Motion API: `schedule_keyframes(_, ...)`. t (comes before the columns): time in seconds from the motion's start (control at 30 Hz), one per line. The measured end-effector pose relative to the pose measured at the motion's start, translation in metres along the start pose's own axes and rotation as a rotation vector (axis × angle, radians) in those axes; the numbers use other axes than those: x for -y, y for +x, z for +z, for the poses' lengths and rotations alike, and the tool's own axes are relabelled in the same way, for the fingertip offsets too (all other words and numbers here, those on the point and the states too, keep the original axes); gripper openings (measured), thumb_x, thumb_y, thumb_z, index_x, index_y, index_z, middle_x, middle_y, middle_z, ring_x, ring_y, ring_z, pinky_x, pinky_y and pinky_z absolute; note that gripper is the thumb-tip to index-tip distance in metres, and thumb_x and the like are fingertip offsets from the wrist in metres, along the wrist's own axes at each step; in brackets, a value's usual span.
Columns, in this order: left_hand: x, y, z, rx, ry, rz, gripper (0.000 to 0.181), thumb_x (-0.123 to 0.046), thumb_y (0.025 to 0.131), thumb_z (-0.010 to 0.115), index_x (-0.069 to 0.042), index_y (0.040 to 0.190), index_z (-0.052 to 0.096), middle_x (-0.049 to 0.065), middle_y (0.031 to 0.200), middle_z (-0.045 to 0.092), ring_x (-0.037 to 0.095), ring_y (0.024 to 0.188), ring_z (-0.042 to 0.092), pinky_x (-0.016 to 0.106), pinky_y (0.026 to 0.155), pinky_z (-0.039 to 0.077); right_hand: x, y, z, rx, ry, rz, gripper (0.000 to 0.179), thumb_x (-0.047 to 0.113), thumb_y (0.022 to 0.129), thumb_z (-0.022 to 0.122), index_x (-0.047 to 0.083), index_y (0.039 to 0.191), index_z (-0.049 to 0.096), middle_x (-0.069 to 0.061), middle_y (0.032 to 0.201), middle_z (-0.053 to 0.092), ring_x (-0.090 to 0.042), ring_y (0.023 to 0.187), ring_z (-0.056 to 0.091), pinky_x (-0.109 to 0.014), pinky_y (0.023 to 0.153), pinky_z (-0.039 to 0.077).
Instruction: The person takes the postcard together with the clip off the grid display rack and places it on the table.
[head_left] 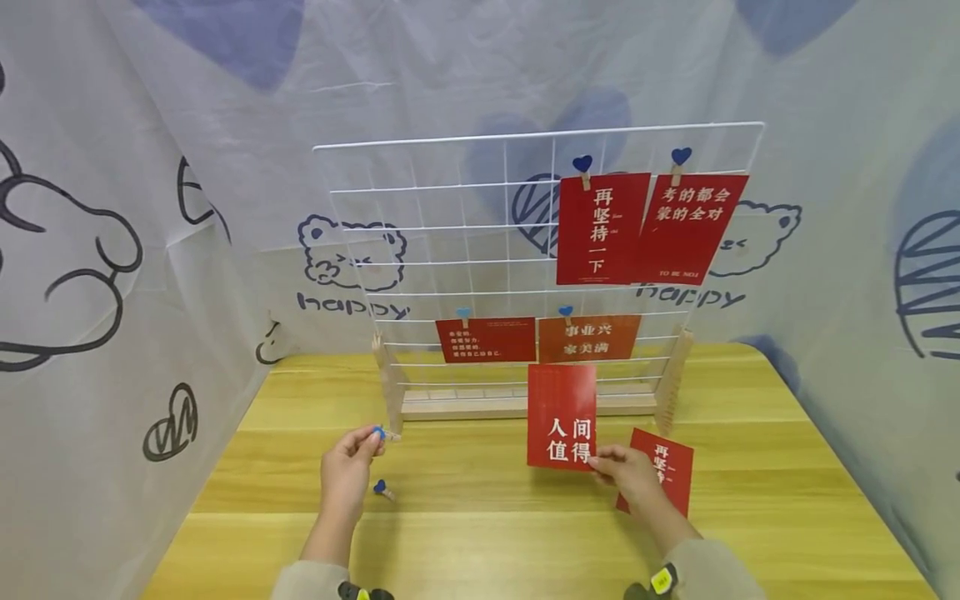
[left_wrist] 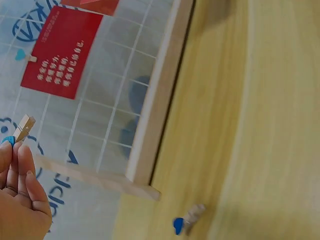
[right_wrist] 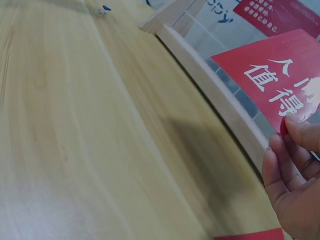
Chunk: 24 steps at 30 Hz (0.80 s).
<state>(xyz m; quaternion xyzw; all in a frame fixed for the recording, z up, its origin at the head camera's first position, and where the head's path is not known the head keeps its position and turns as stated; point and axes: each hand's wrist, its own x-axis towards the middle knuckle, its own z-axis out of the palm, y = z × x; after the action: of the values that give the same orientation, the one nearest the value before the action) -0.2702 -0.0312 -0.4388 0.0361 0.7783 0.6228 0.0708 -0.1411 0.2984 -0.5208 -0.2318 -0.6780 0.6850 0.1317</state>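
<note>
Between thumb and fingers, my left hand (head_left: 348, 467) pinches a small wooden clothespin (left_wrist: 24, 129) by its blue heart. My right hand (head_left: 628, 477) grips a red card (head_left: 562, 408) with white characters by its lower right corner, holding it upright in front of the rack's base. Another red card (head_left: 678, 467) lies on the table, partly hidden under the right hand and wrist. A second clothespin with a dark blue heart (head_left: 380, 486) rests on the table just right of the left wrist.
A white wire grid rack (head_left: 442, 225) in a wooden stand (head_left: 465, 406) stands at the table's back. Two tall red cards (head_left: 603, 233) hang at its upper right by heart clothespins. Lower down hang two wide cards, one red (head_left: 487, 342), one orange-red (head_left: 588, 337). Printed cloth (head_left: 225, 125) surrounds the table.
</note>
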Motion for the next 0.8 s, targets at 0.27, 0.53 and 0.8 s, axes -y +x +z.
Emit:
schedule_keyframes(0.27,0.022,-0.005,-0.003,0.016,0.033,-0.047,0.032,-0.020,0.088,0.050,0.003,0.110,0.053,0.012,0.096,0.058,0.020,0.088,0.053,0.033,0.084,0.041,-0.005,-0.003,-0.001,-0.054,-0.032,0.090,0.020,0.002,0.080,0.058,-0.011,0.095,0.055,-0.005,0.074,0.059,-0.013,0.064,0.057,-0.031,0.064,0.050)
schedule_keyframes(0.53,0.037,-0.011,-0.008,0.088,0.008,-0.069,0.033,-0.017,0.089,0.048,0.007,0.112,0.049,0.018,0.106,0.053,0.024,0.094,0.051,0.039,0.089,0.037,-0.022,0.002,-0.006,-0.037,0.024,0.164,0.012,0.006,0.077,0.062,-0.002,0.086,0.058,-0.002,0.071,0.058,-0.010,0.061,0.056,-0.023,0.057,0.049)
schedule_keyframes(0.8,0.053,-0.014,-0.014,0.069,0.002,-0.109,0.034,-0.013,0.087,0.050,0.009,0.113,0.048,0.020,0.106,0.053,0.025,0.093,0.053,0.035,0.085,0.041,-0.015,-0.007,0.000,-0.056,0.012,0.183,0.016,-0.002,0.079,0.057,-0.012,0.091,0.056,-0.005,0.069,0.060,-0.013,0.059,0.057,-0.027,0.057,0.050)
